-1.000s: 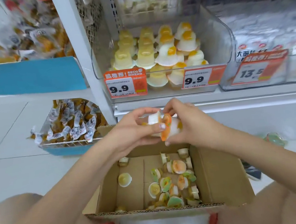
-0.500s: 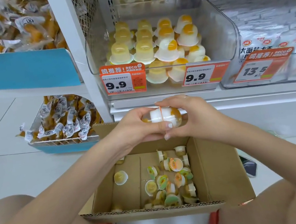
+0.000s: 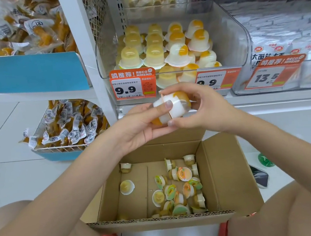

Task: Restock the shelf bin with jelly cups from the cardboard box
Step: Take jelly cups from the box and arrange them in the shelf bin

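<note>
Left hand is gripping a pair of jelly cups from below, thumb curled over the white side. Cups are sitting lid to lid, orange fruit showing at both ends. Right hand is pinching the same pair from the right, fingers on top, thumb underneath. Pair is hanging above the box, just in front of the bin. Far left: packets are piling in a blue tray, more in a basket lower down. Bin on the shelf is holding rows of cups, yellow ones left, white-and-orange right, with 9.9 price tags clipped on its front. Box on the floor between the knees is lying open, loose cups scattering mostly toward its right side, two apart at left. Phone is lying on the floor right of the box.
</note>
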Demonstrator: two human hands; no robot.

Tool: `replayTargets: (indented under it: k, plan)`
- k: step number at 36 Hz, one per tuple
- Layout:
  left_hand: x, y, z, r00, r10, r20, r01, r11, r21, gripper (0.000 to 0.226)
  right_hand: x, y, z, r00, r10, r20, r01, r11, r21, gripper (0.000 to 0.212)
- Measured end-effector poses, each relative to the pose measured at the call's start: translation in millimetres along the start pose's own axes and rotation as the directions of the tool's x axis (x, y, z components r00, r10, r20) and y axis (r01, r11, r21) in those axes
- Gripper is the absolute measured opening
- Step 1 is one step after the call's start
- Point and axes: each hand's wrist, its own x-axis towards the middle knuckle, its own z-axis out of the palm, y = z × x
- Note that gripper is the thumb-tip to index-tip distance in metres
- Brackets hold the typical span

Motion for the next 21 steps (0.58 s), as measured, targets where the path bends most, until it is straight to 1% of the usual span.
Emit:
replayTargets:
  k: [2, 3, 5, 6, 8, 10, 11, 13, 16, 18, 21]
  plan:
    - [-0.4, 8.4, -0.1, 0.999, 0.027, 0.021, -0.029, 0.998, 0.057, 0.054, 4.5, -4.3, -13.2, 1.000, 0.004, -0.028, -0.003, 1.000, 0.011, 0.052]
    - [-1.0, 12.8, -1.0, 0.999, 0.034, 0.021, -0.036, 0.994, 0.101, 0.058, 7.1, -5.4, -21.8, 0.998, 0.002, -0.067, -0.001, 1.000, 0.012, 0.051]
    - [-2.3, 21.0, -5.5, 0.999, 0.051, 0.013, -0.053, 0.963, 0.266, 0.059, 13.0, -7.9, -42.1, 0.985, -0.012, -0.171, 0.007, 1.000, -0.029, 0.050]
    - [-3.0, 24.1, -8.2, 0.998, 0.068, 0.005, -0.064, 0.916, 0.395, 0.058, 16.9, -9.5, -53.8, 0.974, -0.019, -0.224, 0.000, 0.996, -0.085, 0.049]
    - [-2.6, 27.9, -14.6, 0.992, 0.121, -0.027, -0.078, 0.778, 0.623, 0.049, 27.6, -13.4, -78.9, 0.952, -0.025, -0.304, -0.056, 0.966, -0.254, 0.048]
    - [1.2, 29.9, -23.0, 0.981, 0.177, -0.084, -0.062, 0.687, 0.724, 0.039, 42.7, -16.1, -103.8, 0.942, 0.004, -0.336, -0.163, 0.880, -0.445, 0.048]
    - [3.8, 30.6, -27.2, 0.975, 0.193, -0.113, -0.045, 0.665, 0.745, 0.038, 51.5, -16.1, -114.7, 0.941, 0.030, -0.338, -0.213, 0.827, -0.520, 0.049]
    - [8.9, 32.0, -34.1, 0.963, 0.209, -0.171, -0.008, 0.655, 0.756, 0.046, 68.6, -14.3, -129.9, 0.946, 0.108, -0.306, -0.281, 0.746, -0.604, 0.052]
    - [14.6, 35.5, -38.5, 0.953, 0.211, -0.216, 0.005, 0.703, 0.711, 0.060, 89.7, -8.6, -137.2, 0.949, 0.227, -0.219, -0.315, 0.641, -0.700, 0.059]
    - [16.1, 37.2, -39.2, 0.957, 0.198, -0.214, -0.001, 0.736, 0.677, 0.061, 99.8, -4.7, -136.7, 0.942, 0.275, -0.190, -0.323, 0.605, -0.728, 0.065]
    - [17.7, 36.3, -41.4, 0.958, 0.206, -0.201, -0.007, 0.714, 0.700, 0.060, 109.3, 0.2, -133.6, 0.938, 0.304, -0.164, -0.318, 0.575, -0.754, 0.068]
